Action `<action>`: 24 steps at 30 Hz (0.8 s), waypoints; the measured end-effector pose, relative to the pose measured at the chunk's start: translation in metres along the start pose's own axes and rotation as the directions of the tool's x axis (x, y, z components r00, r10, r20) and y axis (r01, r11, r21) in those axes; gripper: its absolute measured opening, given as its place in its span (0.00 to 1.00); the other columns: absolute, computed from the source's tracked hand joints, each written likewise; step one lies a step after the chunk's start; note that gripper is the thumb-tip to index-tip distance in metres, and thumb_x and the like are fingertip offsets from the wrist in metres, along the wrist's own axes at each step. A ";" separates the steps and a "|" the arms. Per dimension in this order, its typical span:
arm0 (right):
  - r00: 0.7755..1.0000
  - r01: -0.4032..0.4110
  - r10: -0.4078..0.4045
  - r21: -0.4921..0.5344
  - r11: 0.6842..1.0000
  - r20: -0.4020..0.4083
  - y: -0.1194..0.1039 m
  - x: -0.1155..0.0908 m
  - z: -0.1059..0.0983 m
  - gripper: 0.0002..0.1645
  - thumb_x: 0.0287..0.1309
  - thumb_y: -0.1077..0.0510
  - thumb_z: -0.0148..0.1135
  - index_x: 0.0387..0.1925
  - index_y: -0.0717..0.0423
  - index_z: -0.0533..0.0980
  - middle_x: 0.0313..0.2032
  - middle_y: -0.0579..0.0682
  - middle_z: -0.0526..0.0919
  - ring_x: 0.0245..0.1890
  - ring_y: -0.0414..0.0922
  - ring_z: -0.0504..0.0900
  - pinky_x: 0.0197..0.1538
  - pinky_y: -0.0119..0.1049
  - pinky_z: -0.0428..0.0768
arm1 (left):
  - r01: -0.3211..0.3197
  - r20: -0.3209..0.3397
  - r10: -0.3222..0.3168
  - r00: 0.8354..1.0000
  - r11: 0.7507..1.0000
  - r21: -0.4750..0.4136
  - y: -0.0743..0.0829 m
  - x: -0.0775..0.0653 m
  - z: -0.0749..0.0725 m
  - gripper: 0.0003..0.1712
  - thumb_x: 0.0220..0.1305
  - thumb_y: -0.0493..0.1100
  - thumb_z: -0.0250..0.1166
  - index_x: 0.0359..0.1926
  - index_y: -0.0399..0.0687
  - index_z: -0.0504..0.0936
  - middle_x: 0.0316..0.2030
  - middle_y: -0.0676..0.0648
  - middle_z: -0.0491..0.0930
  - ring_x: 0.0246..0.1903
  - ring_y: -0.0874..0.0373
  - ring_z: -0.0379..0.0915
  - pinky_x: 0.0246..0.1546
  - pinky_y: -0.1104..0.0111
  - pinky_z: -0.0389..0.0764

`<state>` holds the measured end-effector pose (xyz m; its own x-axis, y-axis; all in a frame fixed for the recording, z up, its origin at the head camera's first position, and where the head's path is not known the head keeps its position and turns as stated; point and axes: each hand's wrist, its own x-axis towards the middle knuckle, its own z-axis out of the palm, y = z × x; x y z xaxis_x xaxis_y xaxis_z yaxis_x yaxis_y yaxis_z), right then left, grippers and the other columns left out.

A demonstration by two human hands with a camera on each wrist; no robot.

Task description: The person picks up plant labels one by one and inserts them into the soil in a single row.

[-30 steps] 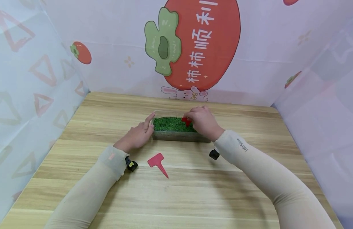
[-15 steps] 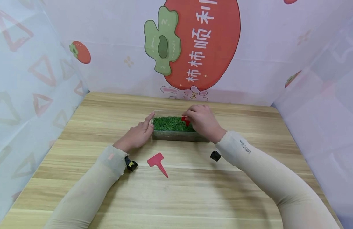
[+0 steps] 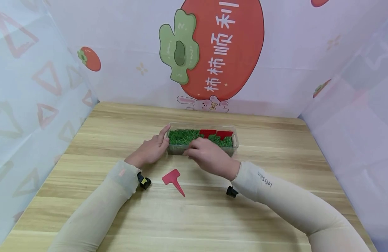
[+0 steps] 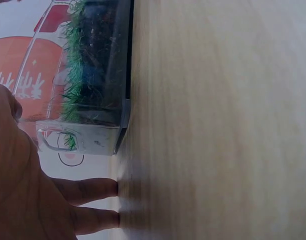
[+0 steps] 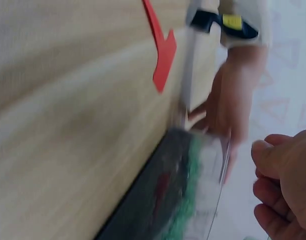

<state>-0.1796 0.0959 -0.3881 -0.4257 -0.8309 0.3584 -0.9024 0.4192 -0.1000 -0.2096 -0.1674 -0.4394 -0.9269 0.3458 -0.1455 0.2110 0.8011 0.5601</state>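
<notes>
In the head view a clear plastic box [image 3: 175,149] of dark soil topped with green grass [image 3: 182,135] stands on the table. Two red T-shaped plant labels, one in the middle [image 3: 207,132] and one farther right [image 3: 224,134], are stuck upright in the grass. My left hand [image 3: 152,148] touches the box's left end, index finger at the rim; in the left wrist view two straight fingers [image 4: 90,190] reach the tabletop. My right hand [image 3: 207,155] hovers before the box's front wall, fingers loosely bent and holding nothing. Nearer me lies a loose pinkish-red plant label [image 3: 172,177].
The wooden table [image 3: 206,217] meets printed cloth walls at the back and both sides. A small black camera is strapped to each wrist, the left one [image 3: 145,182] close to the loose label. Cutout handles [image 4: 58,140] open in the box's ends.
My right hand has let go of the middle plant label, which stays in the grass, and has come toward me and left. The right-hand label shows now. My left hand stays put.
</notes>
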 end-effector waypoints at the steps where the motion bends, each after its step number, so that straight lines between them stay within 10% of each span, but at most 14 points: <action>1: 1.000 0.011 -0.011 0.005 1.000 0.020 -0.003 0.000 0.002 0.15 0.54 0.60 0.75 0.46 0.51 0.86 0.42 0.46 0.85 0.44 0.42 0.82 0.51 0.32 0.80 | 0.001 0.000 -0.001 1.000 1.000 -0.002 0.000 0.000 0.000 0.34 0.79 0.61 0.30 0.78 0.75 0.27 0.73 0.34 0.61 0.73 0.34 0.53 0.66 0.28 0.50; 9: 0.960 0.018 -0.040 0.080 0.997 0.279 -0.025 0.002 0.018 0.24 0.58 0.48 0.72 0.56 0.47 0.82 0.49 0.45 0.82 0.50 0.41 0.78 0.56 0.31 0.78 | 0.002 0.001 -0.002 1.000 1.000 -0.005 0.001 0.000 0.000 0.34 0.79 0.60 0.30 0.79 0.72 0.29 0.73 0.34 0.61 0.73 0.34 0.53 0.66 0.29 0.51; 24: 0.885 0.034 -0.083 0.115 0.993 0.457 -0.037 0.012 0.050 0.43 0.47 0.39 0.78 0.65 0.41 0.74 0.68 0.52 0.71 0.68 0.45 0.69 0.69 0.37 0.70 | 0.010 0.011 -0.010 1.000 1.000 -0.022 0.003 -0.003 -0.002 0.34 0.79 0.60 0.30 0.79 0.74 0.29 0.74 0.34 0.60 0.74 0.35 0.51 0.67 0.28 0.44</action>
<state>-0.1547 0.0521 -0.4265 -0.3323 -0.9380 -0.0988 -0.9182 0.3456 -0.1937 -0.2072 -0.1668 -0.4355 -0.9256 0.3430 -0.1600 0.1944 0.7937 0.5764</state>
